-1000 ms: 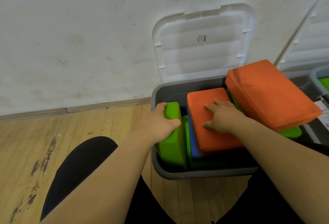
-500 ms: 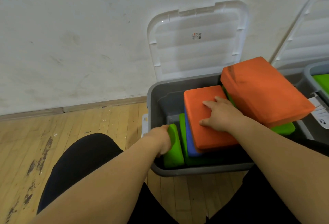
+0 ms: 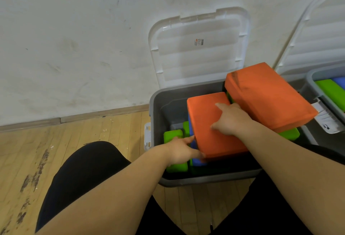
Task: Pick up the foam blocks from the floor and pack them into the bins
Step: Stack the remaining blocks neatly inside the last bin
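Note:
A grey bin (image 3: 155, 108) stands open against the wall and holds several foam blocks. A green block (image 3: 172, 135) stands on edge in its left side, low inside the bin. Beside it an orange block (image 3: 205, 117) lies tilted on a blue block (image 3: 197, 162) and another green one. A larger orange block (image 3: 267, 94) rests across the bin's right rim on a green block (image 3: 289, 134). My left hand (image 3: 180, 149) is over the upright green block, its finger and thumb touching the orange block's left edge. My right hand (image 3: 231, 121) presses flat on that orange block.
The bin's white lid (image 3: 197, 57) leans up against the wall. A second grey bin (image 3: 309, 78) with green and blue blocks sits at the right edge, with its own lid raised. Wooden floor spreads to the left; my knees in black are close to the bin.
My left hand pushed the green block down into the bin's left side, let go of it, and moved to the orange block's edge. My right hand stayed on the orange block.

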Tool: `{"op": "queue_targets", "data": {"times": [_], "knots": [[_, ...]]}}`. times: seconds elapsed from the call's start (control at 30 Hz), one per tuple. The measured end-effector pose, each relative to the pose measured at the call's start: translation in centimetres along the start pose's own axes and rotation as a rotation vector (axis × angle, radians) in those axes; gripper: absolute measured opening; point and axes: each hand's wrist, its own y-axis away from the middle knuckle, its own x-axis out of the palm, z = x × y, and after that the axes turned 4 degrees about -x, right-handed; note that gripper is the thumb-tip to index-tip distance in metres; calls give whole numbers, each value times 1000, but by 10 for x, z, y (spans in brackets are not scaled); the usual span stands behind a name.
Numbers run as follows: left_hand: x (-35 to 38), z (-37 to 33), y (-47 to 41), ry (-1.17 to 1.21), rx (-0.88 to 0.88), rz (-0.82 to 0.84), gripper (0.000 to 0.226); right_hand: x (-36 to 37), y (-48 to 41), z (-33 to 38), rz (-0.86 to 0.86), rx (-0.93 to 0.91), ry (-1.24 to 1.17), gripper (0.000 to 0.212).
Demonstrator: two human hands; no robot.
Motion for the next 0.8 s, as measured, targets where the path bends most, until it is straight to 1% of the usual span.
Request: {"op": "queue_targets", "data": {"times": [0.07,0.1,0.13,0.17,0.2,0.23,0.27,0.33,0.4,0.43,0.47,0.53,0.6,0.7,0.8], "knots": [[0,3,6,128,48,5,106,-2,1,-1,-8,15,-78,101],[-3,3,8,249,92,19,114,-3,2,-2,-11,8,-158,102],[-9,4,10,376,147,11,117,-4,3,-1,-14,0,-305,101],[-17,3,15,453,207,-30,113,-4,4,0,-12,-2,-496,98],[-25,-1,22,491,262,-97,104,-3,7,5,8,-5,-683,95],[-34,-4,28,496,299,-203,97,-2,9,10,24,-33,-818,93],[-40,-7,33,473,341,-325,94,-2,10,15,27,-77,-887,92],[-49,-6,38,478,384,-534,92,1,8,23,9,-195,-957,91],[-54,-7,43,579,388,-670,88,1,7,27,4,-270,-977,86],[-57,-6,44,594,370,-734,86,2,6,28,5,-296,-949,82],[-61,-6,47,591,360,-792,87,2,5,26,-3,-314,-871,77],[-69,-3,50,589,352,-878,89,5,-1,17,-16,-326,-579,74],[-75,2,51,584,326,-938,89,11,-8,6,7,-326,-295,81],[-78,5,52,509,282,-1010,83,26,-21,-4,95,-312,-36,93],[-73,1,53,384,291,-1037,72,54,-32,-8,221,-256,247,107]]}}
